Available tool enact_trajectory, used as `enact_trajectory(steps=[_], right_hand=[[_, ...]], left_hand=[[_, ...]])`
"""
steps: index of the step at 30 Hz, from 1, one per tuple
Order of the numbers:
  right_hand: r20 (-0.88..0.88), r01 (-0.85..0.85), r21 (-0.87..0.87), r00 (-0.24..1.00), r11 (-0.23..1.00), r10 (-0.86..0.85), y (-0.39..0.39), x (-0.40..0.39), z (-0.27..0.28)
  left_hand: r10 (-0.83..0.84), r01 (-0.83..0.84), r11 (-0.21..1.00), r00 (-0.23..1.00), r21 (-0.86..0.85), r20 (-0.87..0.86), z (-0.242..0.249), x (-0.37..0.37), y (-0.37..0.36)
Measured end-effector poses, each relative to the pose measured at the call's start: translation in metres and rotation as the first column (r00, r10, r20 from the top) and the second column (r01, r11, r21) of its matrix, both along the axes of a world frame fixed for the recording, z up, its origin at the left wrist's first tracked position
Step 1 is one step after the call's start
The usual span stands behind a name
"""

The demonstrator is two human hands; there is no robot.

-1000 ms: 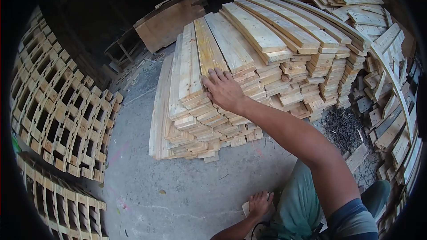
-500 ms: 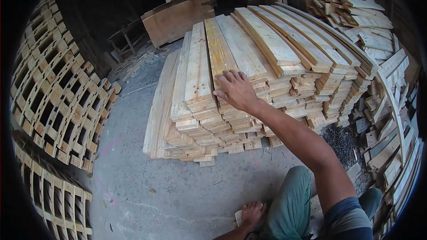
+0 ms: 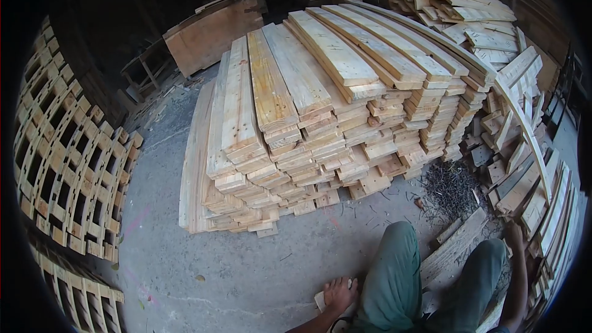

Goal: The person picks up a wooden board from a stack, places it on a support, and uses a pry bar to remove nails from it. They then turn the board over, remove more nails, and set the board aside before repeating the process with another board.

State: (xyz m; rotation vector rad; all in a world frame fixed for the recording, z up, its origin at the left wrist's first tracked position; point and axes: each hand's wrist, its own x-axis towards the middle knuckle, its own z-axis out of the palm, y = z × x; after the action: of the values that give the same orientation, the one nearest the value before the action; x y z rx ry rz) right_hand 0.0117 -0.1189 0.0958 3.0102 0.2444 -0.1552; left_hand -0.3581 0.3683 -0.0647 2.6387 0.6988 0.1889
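Observation:
My left hand [image 3: 339, 294] is low in the view, left of my bent knee, its fingers curled over something pale. Only small edges of that thing show around the hand, so I cannot make out what it is. My right hand [image 3: 513, 236] hangs beyond my other knee at the lower right, beside loose wood strips [image 3: 535, 216]. Its fingers are dim and do not show clearly. Ahead lies a large stack of wooden planks [image 3: 302, 89], layered on the concrete floor. A yellow-stained plank [image 3: 269, 89] lies on top, between paler ones, with neither hand on it.
Wooden pallets [image 3: 74, 148] stand along the left side. A heap of nails [image 3: 453, 186] lies right of the stack, near a board [image 3: 456, 246] by my knees. Scrap planks [image 3: 468, 6] are piled at the back right. A big wooden box [image 3: 213, 37] stands behind.
My right hand has left the yellow-stained plank and dropped to the lower right beyond my knee. My view has shifted slightly right. My left hand stays low beside my leg.

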Motion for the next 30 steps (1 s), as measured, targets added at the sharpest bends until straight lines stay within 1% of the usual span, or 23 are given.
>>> enact_trajectory(steps=[1,2,3,5,6,8,10,12,14,15,16,17,18,20,21,22,23,24,25,26,27,28,30], right_hand=[[0.004,0.012,0.007,1.000,1.000,-0.012,-0.012,0.030,-0.016],[0.038,0.014,0.042,0.999,0.999,-0.015,-0.031,0.019,-0.046],[0.069,0.015,0.073,0.997,0.997,-0.020,-0.038,0.023,-0.060],[0.120,0.014,0.128,0.992,0.992,-0.029,-0.054,0.026,-0.089],[0.137,0.013,0.153,0.990,0.988,-0.034,-0.060,0.021,-0.101],[0.173,0.014,0.200,0.984,0.980,-0.049,-0.071,0.008,-0.122],[0.213,0.018,0.244,0.975,0.970,-0.071,-0.079,-0.008,-0.136],[0.249,0.039,0.286,0.962,0.957,-0.113,-0.087,-0.039,-0.147],[0.308,0.067,0.320,0.936,0.945,-0.171,-0.098,-0.067,-0.148],[0.341,0.084,0.337,0.918,0.938,-0.204,-0.102,-0.079,-0.147],[0.372,0.104,0.356,0.896,0.929,-0.243,-0.106,-0.094,-0.149],[0.393,0.140,0.379,0.871,0.915,-0.296,-0.109,-0.120,-0.156],[0.405,0.189,0.402,0.841,0.896,-0.359,-0.111,-0.154,-0.164],[0.421,0.297,0.433,0.769,0.851,-0.482,-0.116,-0.235,-0.176],[0.431,0.347,0.442,0.727,0.828,-0.535,-0.118,-0.274,-0.177],[0.446,0.388,0.449,0.684,0.805,-0.578,-0.118,-0.304,-0.174],[0.207,0.454,0.582,0.720,0.675,-0.663,-0.117,-0.307,-0.126],[0.108,0.550,0.528,0.712,0.647,-0.694,-0.096,-0.298,-0.074],[0.251,0.546,0.378,0.717,0.748,-0.651,-0.101,-0.292,-0.044],[0.330,0.517,0.389,0.694,0.762,-0.639,-0.112,-0.289,-0.040],[0.372,0.527,0.324,0.693,0.786,-0.618,-0.111,-0.286,-0.020],[0.427,0.562,0.291,0.648,0.774,-0.631,-0.121,-0.285,-0.022],[0.493,0.534,0.254,0.646,0.807,-0.583,-0.140,-0.289,-0.021]], left_hand=[[0.007,-0.007,1.000,1.000,0.006,0.013,-0.002,-0.001,-0.001],[0.013,-0.013,1.000,1.000,0.013,0.025,-0.004,-0.001,0.000],[0.007,-0.007,1.000,1.000,-0.010,0.001,-0.004,-0.002,0.000],[-0.005,0.005,1.000,1.000,-0.019,0.007,-0.007,0.001,0.000],[-0.004,0.005,0.999,1.000,-0.036,0.009,-0.007,-0.002,-0.001],[-0.026,0.025,0.999,0.998,-0.035,-0.051,-0.002,-0.001,-0.002],[-0.008,0.007,1.000,1.000,-0.019,-0.030,-0.002,0.000,-0.003],[-0.045,0.045,0.999,0.998,-0.003,-0.047,-0.006,-0.003,-0.002],[-0.031,0.031,0.999,0.999,0.021,-0.024,-0.010,-0.001,-0.002],[-0.069,0.069,0.997,0.997,0.019,-0.021,-0.011,0.001,-0.005],[-0.036,0.036,0.999,0.999,0.010,-0.026,-0.010,0.001,-0.007],[-0.018,0.019,1.000,0.999,0.009,-0.041,-0.008,0.001,-0.004],[-0.088,0.089,0.996,0.995,0.018,-0.056,-0.008,0.003,-0.002],[-0.035,0.036,0.999,0.999,0.026,-0.019,-0.009,-0.001,-0.005],[-0.108,0.109,0.994,0.993,0.026,-0.042,-0.007,-0.003,-0.005],[-0.074,0.074,0.997,0.997,0.011,-0.031,-0.006,-0.002,-0.007],[-0.029,0.029,1.000,0.999,-0.004,-0.017,-0.005,0.000,-0.010],[-0.072,0.072,0.997,0.997,-0.003,-0.029,-0.002,0.000,-0.011],[-0.057,0.057,0.998,0.997,-0.001,-0.044,0.002,0.003,-0.016],[-0.006,0.006,1.000,0.999,0.003,-0.051,0.004,0.004,-0.017],[-0.020,0.021,1.000,0.998,0.014,-0.059,0.004,0.002,-0.017],[-0.029,0.029,1.000,0.998,0.003,-0.058,0.003,0.002,-0.017],[-0.048,0.048,0.999,0.997,0.000,-0.053,0.002,0.004,-0.015]])
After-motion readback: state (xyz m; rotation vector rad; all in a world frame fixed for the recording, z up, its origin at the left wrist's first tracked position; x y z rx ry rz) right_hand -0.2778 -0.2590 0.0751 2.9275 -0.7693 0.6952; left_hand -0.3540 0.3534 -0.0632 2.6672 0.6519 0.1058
